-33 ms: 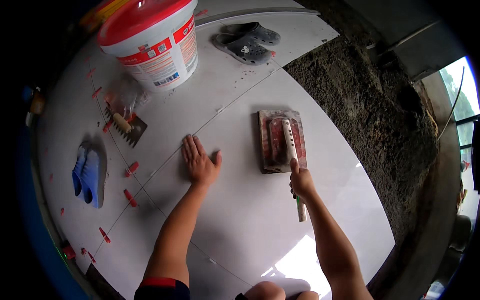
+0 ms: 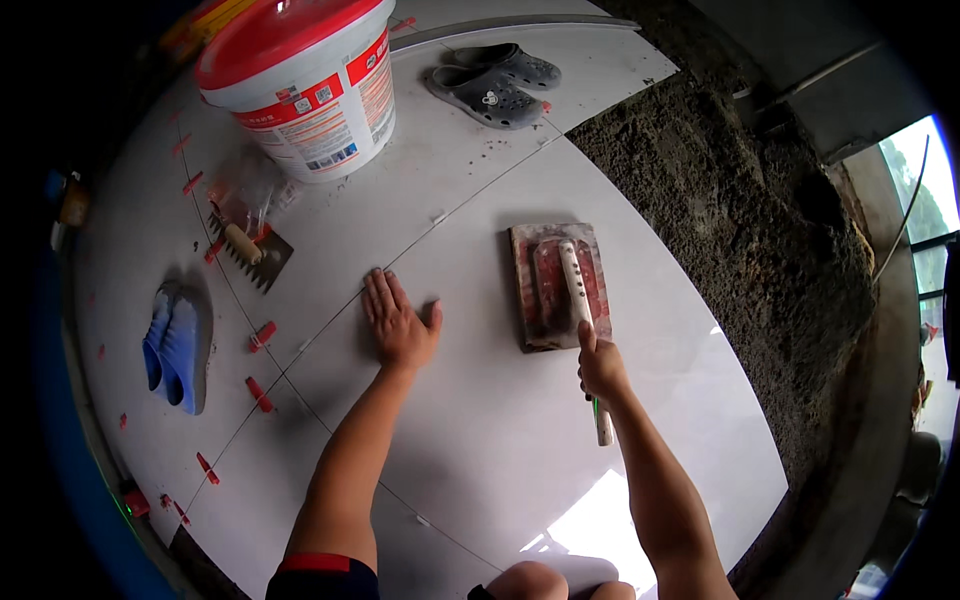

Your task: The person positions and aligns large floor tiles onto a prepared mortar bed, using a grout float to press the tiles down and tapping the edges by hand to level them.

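My left hand lies flat on a large white floor tile, fingers stretched out toward the joint with the neighbouring tile. My right hand is wrapped round the pale handle of a tile tamper, a worn rectangular block with a red and grey top. That block is over the same tile, to the right of my left hand. Whether its underside touches the tile, I cannot tell.
A white bucket with a red lid stands at far left, by a notched trowel. Blue shoes and grey clogs sit on tiles. Red levelling wedges mark joints. Rough dark mortar borders the right edge.
The tamper and my right hand have shifted slightly left, and the block's angle has turned a little. My left hand stays in place on the tile.
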`<state>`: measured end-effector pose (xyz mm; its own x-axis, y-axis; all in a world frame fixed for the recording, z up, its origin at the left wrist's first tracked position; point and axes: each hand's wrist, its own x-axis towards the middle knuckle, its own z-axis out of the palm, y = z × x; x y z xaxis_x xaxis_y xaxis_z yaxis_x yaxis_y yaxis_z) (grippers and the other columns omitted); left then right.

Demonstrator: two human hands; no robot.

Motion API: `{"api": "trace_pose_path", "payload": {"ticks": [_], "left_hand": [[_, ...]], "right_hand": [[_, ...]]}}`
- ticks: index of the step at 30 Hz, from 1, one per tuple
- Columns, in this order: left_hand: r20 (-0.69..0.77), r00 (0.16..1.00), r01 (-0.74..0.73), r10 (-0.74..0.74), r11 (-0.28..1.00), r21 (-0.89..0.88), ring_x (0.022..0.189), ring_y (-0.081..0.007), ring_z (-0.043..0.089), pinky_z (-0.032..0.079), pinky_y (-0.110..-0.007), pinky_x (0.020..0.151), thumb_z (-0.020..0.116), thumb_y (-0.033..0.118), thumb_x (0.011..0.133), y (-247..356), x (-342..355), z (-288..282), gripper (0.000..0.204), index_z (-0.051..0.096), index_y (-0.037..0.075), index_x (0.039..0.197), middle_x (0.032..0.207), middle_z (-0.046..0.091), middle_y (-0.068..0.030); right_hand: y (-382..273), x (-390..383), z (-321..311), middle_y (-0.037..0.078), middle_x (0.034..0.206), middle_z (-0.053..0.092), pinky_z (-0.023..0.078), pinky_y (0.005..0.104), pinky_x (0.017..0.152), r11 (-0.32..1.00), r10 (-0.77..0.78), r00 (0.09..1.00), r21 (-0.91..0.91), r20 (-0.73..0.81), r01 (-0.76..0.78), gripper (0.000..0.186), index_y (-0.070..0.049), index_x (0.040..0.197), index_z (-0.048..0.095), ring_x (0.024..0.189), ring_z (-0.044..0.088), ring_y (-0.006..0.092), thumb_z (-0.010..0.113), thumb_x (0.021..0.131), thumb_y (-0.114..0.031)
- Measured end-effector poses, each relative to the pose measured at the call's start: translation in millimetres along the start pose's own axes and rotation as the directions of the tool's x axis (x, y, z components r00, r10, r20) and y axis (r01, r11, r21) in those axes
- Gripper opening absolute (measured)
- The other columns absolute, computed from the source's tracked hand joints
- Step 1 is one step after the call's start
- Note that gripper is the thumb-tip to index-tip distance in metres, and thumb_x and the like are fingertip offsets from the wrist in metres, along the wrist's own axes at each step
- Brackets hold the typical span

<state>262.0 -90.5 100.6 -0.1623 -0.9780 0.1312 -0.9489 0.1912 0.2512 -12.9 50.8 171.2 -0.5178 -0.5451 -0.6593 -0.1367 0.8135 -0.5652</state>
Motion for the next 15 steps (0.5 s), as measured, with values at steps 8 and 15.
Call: {"api": "trace_pose_path", "payload": {"ticks": [8, 15], "left_hand": [[-0.055, 0.998, -0.037, 0.038, 0.999, 0.017, 0.15, -0.0422, 0.019, 0.015, -0.051, 0.123, 0.057, 0.053, 0.092, -6, -2, 4, 0.092, 0.028, -0.013, 0.149, 0.159, 0.022, -0.0306], [-0.021, 0.999, -0.032, 0.032, 0.999, 0.006, 0.151, -0.0415, 0.017, 0.013, -0.05, 0.124, 0.056, 0.053, 0.093, -5, -1, -1, 0.093, 0.025, -0.014, 0.15, 0.16, 0.02, -0.0306]], "right_hand": [[-37, -65, -23, -0.004, 0.053, 0.042, 0.038, 0.0294, 0.038, 0.99, 0.087, 0.996, 0.11, -0.021, -0.084, 0.061, -0.01, 0.072, 0.049, 0.041, 0.042, 0.0087, 0.044, 0.101, -0.064], [-77, -171, -143, -0.008, 0.054, 0.036, 0.027, 0.0215, 0.035, 0.887, -0.393, 0.868, 0.121, -0.303, 0.445, 0.056, -0.015, 0.076, 0.045, 0.04, 0.033, 0.0025, 0.031, 0.105, -0.061]]}}
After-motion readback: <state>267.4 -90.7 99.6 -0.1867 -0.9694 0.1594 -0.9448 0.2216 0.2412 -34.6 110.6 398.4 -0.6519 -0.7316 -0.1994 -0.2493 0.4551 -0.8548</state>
